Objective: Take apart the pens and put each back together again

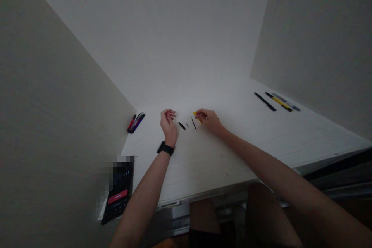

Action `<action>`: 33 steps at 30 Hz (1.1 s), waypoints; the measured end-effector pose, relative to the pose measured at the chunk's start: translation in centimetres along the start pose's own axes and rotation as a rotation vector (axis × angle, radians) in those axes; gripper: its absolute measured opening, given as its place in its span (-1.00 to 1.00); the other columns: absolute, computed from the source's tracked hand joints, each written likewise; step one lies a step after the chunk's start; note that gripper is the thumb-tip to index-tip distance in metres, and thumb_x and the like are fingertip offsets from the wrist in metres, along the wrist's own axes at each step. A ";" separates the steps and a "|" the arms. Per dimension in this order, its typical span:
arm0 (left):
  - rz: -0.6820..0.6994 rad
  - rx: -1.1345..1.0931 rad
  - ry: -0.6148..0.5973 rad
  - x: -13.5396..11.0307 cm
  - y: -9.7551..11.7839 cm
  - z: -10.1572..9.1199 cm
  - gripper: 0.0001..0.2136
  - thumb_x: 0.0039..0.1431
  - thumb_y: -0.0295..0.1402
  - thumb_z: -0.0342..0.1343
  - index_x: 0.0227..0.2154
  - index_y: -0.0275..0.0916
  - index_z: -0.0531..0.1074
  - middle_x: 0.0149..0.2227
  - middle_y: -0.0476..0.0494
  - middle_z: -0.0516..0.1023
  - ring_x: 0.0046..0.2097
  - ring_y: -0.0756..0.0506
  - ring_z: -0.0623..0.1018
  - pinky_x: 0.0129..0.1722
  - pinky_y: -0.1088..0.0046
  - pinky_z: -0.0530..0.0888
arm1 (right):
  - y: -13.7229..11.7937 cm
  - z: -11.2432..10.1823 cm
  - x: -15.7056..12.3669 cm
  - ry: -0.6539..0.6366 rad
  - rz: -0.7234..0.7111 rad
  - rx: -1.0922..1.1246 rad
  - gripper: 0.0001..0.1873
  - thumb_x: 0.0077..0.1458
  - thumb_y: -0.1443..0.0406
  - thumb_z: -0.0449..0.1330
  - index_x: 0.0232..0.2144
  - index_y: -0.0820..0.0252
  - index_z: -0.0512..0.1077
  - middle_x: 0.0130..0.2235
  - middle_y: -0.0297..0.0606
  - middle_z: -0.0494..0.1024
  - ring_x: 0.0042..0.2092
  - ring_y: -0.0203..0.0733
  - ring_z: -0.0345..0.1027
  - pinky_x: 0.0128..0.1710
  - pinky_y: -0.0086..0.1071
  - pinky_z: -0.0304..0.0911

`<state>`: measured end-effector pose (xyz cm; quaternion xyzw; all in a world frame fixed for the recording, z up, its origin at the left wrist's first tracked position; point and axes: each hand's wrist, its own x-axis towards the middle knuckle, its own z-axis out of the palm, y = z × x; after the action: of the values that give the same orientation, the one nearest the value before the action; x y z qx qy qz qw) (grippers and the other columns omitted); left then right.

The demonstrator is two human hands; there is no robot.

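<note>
My right hand (209,120) pinches a yellow pen barrel (199,117) between thumb and fingers, low over the white table; part of the barrel is hidden by the fingers. Just left of it lie a thin dark pen refill (193,123), a small grey spring (187,125) and a short black pen piece (181,126). My left hand (168,122) rests on its side to the left of these parts, with loosely curled fingers apart and nothing visible in them. A black watch (166,148) is on the left wrist.
Several red and blue pens (135,123) lie bunched by the left wall. On the right are a black pen (265,102), a yellow and black pen (279,102) and a clear pen (286,102). A phone (119,190) lies at the table's (200,166) front left. Walls enclose three sides.
</note>
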<state>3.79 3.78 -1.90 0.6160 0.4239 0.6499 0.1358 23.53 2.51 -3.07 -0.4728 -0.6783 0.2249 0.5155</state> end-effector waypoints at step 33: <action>0.098 0.398 -0.538 0.7 0.5 1.6 -0.92 0.27 -0.43 0.07 -0.33 -0.21 0.45 -0.36 -0.12 0.55 -0.33 -0.08 0.49 -0.31 0.40 0.36 | 0.2 -0.5 0.4 0.138 -0.018 -0.030 -0.75 0.22 0.19 0.12 -0.35 0.21 0.51 -0.41 -0.24 0.56 -0.38 -0.24 0.34 -0.31 -0.38 0.19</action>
<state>5.25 4.61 -1.25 0.7994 0.4615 0.3743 0.0885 24.04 2.85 -2.87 -0.4888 -0.6486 0.1772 0.5559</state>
